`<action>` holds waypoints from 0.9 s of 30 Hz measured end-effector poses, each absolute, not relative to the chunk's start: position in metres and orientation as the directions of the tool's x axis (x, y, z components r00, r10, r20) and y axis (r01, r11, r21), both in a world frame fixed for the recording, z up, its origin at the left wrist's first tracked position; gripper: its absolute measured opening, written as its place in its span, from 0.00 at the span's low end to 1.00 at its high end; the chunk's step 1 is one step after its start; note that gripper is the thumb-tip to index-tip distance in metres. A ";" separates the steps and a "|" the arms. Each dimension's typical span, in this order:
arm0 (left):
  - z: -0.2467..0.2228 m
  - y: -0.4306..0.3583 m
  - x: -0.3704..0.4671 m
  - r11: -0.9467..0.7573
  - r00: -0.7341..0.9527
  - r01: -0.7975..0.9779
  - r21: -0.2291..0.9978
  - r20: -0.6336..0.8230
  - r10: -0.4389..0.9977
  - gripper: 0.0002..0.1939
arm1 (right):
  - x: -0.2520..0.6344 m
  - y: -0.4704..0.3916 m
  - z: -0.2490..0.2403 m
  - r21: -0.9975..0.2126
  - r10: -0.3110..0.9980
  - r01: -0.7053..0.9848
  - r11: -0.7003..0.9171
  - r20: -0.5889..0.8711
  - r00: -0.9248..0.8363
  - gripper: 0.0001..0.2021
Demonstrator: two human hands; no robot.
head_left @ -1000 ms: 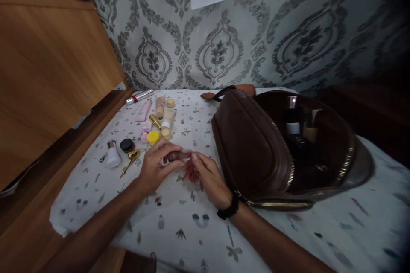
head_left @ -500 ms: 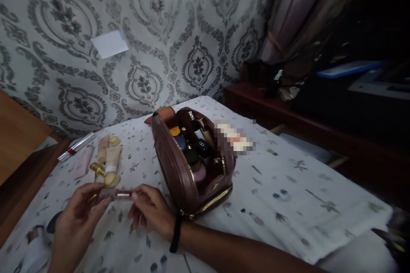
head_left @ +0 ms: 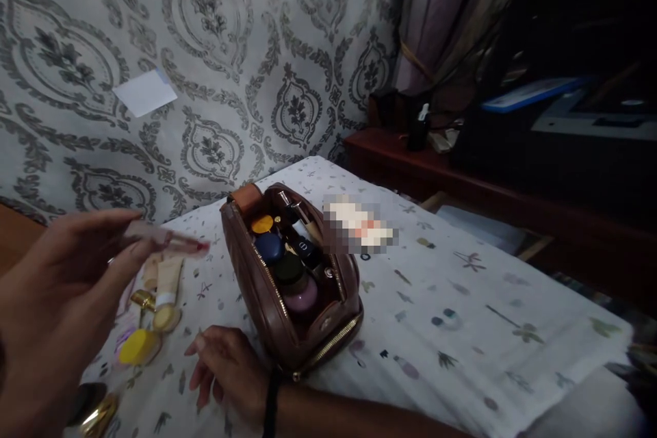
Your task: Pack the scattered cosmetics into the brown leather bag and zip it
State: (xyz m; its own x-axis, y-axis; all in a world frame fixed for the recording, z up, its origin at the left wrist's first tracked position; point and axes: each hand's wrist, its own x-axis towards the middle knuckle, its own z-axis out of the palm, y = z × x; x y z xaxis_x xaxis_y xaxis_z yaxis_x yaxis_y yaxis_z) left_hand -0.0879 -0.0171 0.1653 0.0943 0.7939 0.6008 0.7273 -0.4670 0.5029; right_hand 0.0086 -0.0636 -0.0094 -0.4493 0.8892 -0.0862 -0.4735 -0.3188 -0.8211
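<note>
My left hand is raised at the left, pinching a slim pinkish tube with a red tip that points right. It is slightly blurred. My right hand hovers low over the patterned cloth, fingers loosely curled and apart, holding nothing. Just right of it stands a brown leather bag, unzipped. Inside lie a blue round lid, an orange item, a dark-lidded jar, a pink round item and small bottles. Beneath my left hand are a cream tube and a yellow-capped item.
Dark and gold items lie at the lower left. A blurred-out card rests behind the bag on the white cloth. A reddish desk with an open drawer stands at the back right. White paper hangs on the wall.
My left hand has risen and come closer with the tube. My right hand has let go of the tube's end and sits a little lower. The view has shifted right.
</note>
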 end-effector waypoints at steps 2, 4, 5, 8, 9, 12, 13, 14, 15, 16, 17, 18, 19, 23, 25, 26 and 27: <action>0.181 -0.012 -0.049 -0.547 0.160 0.699 0.461 0.644 0.748 0.16 | 0.009 -0.063 -0.010 -0.823 0.889 -0.473 -0.315 -0.082 -0.450 0.36; 0.189 0.000 -0.021 -0.615 0.335 0.725 0.309 0.622 0.708 0.14 | 0.007 -0.063 -0.012 -0.827 0.888 -0.469 -0.311 -0.077 -0.453 0.36; 0.190 0.008 -0.011 -0.647 0.424 0.724 0.240 0.585 0.691 0.14 | 0.005 -0.063 -0.014 -0.829 0.887 -0.466 -0.310 -0.075 -0.456 0.35; 0.187 0.032 0.005 -0.719 0.618 0.686 0.113 0.431 0.657 0.12 | 0.001 -0.063 -0.019 -0.833 0.886 -0.450 -0.321 -0.096 -0.454 0.32; 0.184 0.038 0.009 -0.726 0.652 0.682 0.089 0.376 0.658 0.11 | 0.001 -0.063 -0.020 -0.839 0.885 -0.436 -0.327 -0.110 -0.452 0.31; 0.179 0.051 0.020 -0.710 0.690 0.704 0.018 0.218 0.690 0.09 | 0.006 -0.062 -0.016 -0.867 0.870 -0.365 -0.339 -0.141 -0.473 0.28; 0.178 0.053 0.024 -0.698 0.688 0.716 -0.001 0.170 0.706 0.08 | 0.009 -0.062 -0.014 -0.876 0.859 -0.339 -0.343 -0.145 -0.492 0.26; 0.177 0.055 0.028 -0.688 0.684 0.725 -0.015 0.121 0.719 0.07 | 0.011 -0.062 -0.011 -0.881 0.854 -0.322 -0.346 -0.154 -0.497 0.25; 0.177 0.057 0.031 -0.685 0.684 0.728 -0.022 0.078 0.725 0.07 | 0.012 -0.062 -0.009 -0.883 0.856 -0.313 -0.351 -0.167 -0.489 0.25; 0.176 0.059 0.034 -0.687 0.687 0.726 -0.023 0.046 0.725 0.06 | 0.012 -0.062 -0.007 -0.881 0.859 -0.310 -0.357 -0.180 -0.479 0.24; 0.175 0.061 0.036 -0.692 0.692 0.722 -0.018 0.024 0.722 0.07 | 0.011 -0.063 -0.005 -0.879 0.861 -0.308 -0.365 -0.192 -0.471 0.23; 0.174 0.063 0.038 -0.699 0.699 0.715 -0.010 0.010 0.715 0.07 | 0.009 -0.063 -0.004 -0.874 0.864 -0.305 -0.377 -0.213 -0.456 0.22; 0.173 0.066 0.039 -0.709 0.709 0.705 0.002 0.000 0.705 0.08 | 0.006 -0.063 -0.003 -0.868 0.866 -0.301 -0.395 -0.242 -0.437 0.21; 0.167 0.075 0.042 -0.739 0.740 0.672 0.040 -0.008 0.673 0.10 | 0.001 -0.064 -0.003 -0.845 0.859 -0.278 -0.457 -0.339 -0.383 0.19; 0.165 0.079 0.043 -0.759 0.759 0.650 0.036 0.002 0.651 0.09 | 0.006 -0.064 -0.003 -0.857 0.857 -0.290 -0.427 -0.280 -0.433 0.18; 0.164 0.081 0.043 -0.770 0.770 0.637 0.036 0.011 0.638 0.08 | 0.009 -0.065 -0.004 -0.861 0.856 -0.305 -0.406 -0.242 -0.456 0.18; 0.164 0.082 0.043 -0.780 0.780 0.624 0.040 0.022 0.625 0.08 | 0.013 -0.066 -0.004 -0.861 0.858 -0.324 -0.392 -0.215 -0.467 0.18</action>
State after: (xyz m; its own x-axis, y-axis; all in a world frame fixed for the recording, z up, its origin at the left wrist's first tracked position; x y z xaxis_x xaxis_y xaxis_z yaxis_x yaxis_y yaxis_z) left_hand 0.0427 0.0819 0.1638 0.7801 0.6253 0.0224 0.6242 -0.7802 0.0405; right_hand 0.0125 -0.0657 -0.0042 -0.4675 0.8576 -0.2147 -0.3236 -0.3920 -0.8612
